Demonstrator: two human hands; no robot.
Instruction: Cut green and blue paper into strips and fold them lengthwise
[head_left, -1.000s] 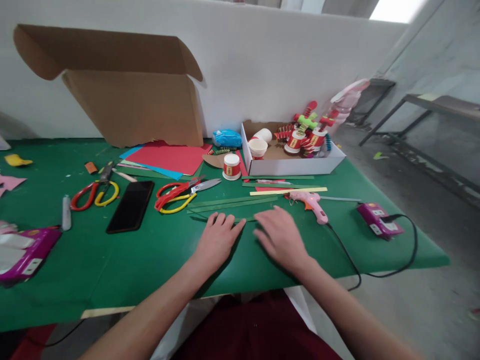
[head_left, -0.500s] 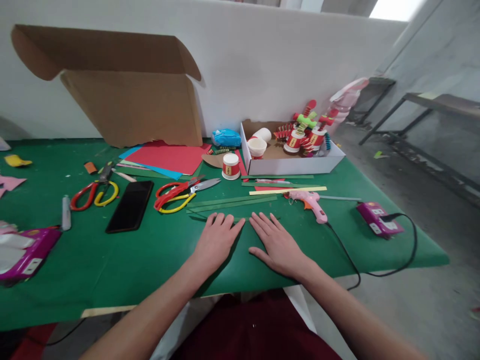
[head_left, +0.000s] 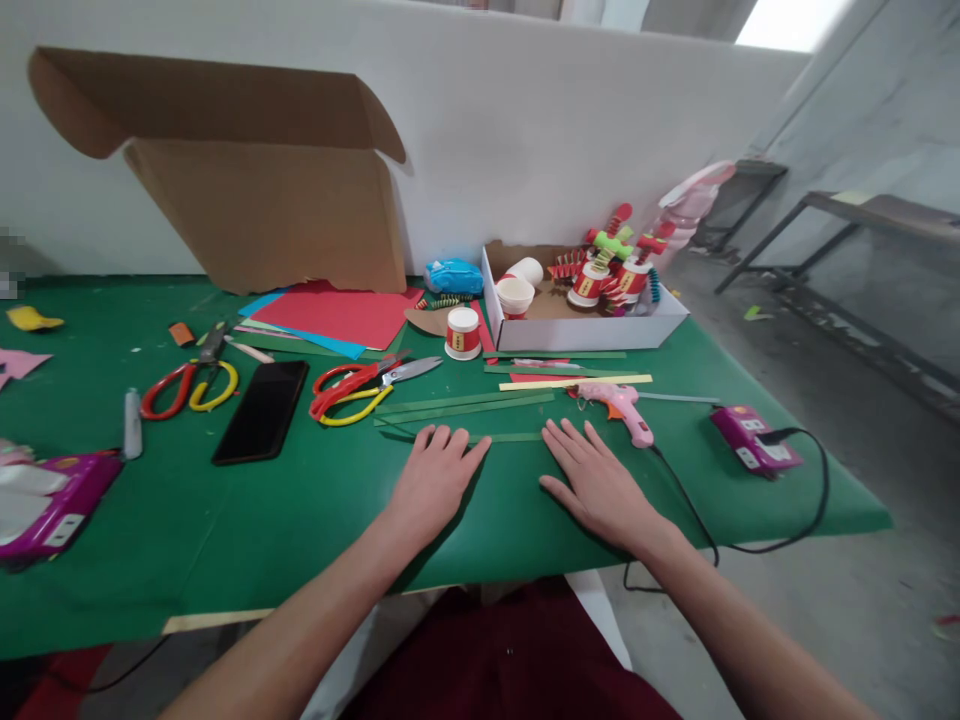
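My left hand [head_left: 433, 482] lies flat and open on the green table cover [head_left: 300, 500], fingertips touching the left end of a thin green paper strip [head_left: 510, 437]. Flat and open too, my right hand [head_left: 600, 485] rests further right, its fingertips at the strip's right end. Just behind lie more green paper strips [head_left: 465, 405]. A pink glue gun [head_left: 619, 405] sits right beside my right hand's fingers.
Red-and-yellow scissors [head_left: 367, 388], a second pair [head_left: 187, 385] and a black phone [head_left: 262, 410] lie to the left. A paper cup [head_left: 463, 333], coloured paper sheets [head_left: 330, 315], a white box [head_left: 585, 330] of cup figures and a cardboard box [head_left: 262, 210] stand behind. A purple device [head_left: 754, 438] with cable lies right.
My right hand has slid to the right along the green strip, away from my left hand. The left hand has stayed in place.
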